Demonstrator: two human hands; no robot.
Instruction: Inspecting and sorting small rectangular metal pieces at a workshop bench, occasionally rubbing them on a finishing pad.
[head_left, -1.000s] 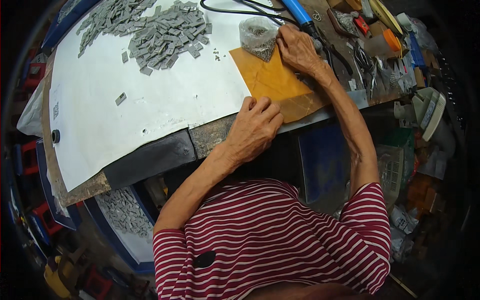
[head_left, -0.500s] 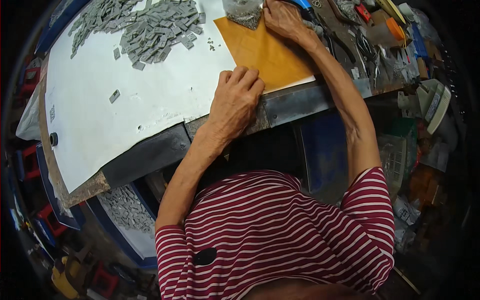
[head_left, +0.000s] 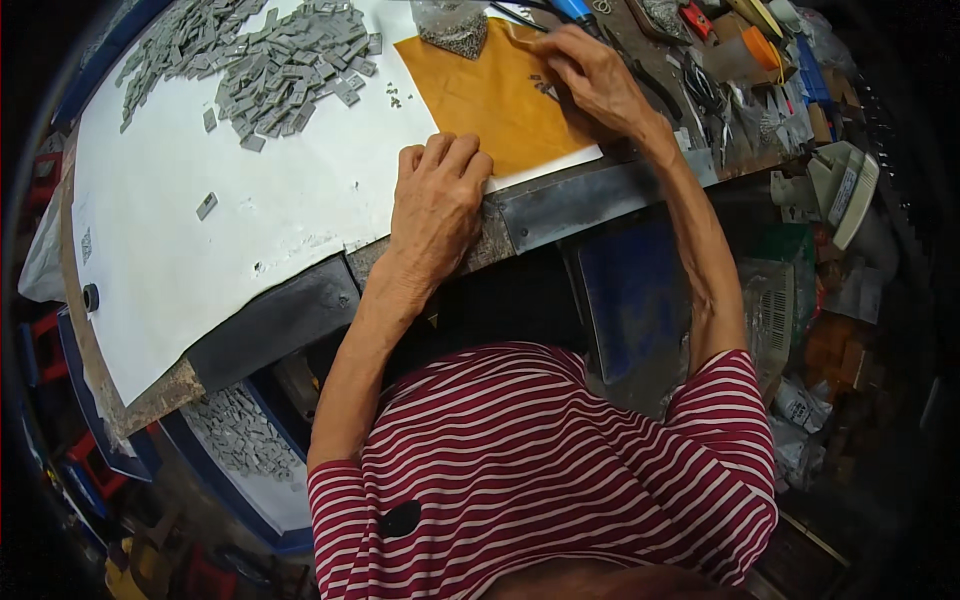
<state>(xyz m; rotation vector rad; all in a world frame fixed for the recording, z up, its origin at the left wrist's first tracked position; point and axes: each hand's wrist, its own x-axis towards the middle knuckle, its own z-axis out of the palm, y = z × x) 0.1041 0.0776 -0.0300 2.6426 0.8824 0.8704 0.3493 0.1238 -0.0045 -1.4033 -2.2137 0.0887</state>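
Note:
My left hand (head_left: 437,205) rests on the white-covered table at the lower left edge of an orange-brown sheet (head_left: 490,110). Its fingers are curled under, and the fingertips are hidden. At the sheet's far right part, my right hand (head_left: 603,82) is closed with thumb and fingers pinching the raised edge. Several small dark bits or marks (head_left: 545,86) show on the sheet beside that hand. A clear plastic bag of tiny metal parts (head_left: 455,35) lies on the sheet's far end. A few tiny pieces (head_left: 395,96) are scattered on the white paper (head_left: 300,190) to its left.
Piles of grey flat rectangular pieces (head_left: 290,75) cover the far left, with one loose piece (head_left: 207,206) nearer. A black ring (head_left: 91,297) sits at the left edge. Pliers, wires and an orange-rimmed cup (head_left: 760,48) crowd the right. Below the table, a blue tray (head_left: 270,520) holds more pieces.
My right hand has moved from beside the plastic bag nearer along the sheet's right side, exposing the small dark bits. My left hand stays at the sheet's edge. The whole view has shifted slightly.

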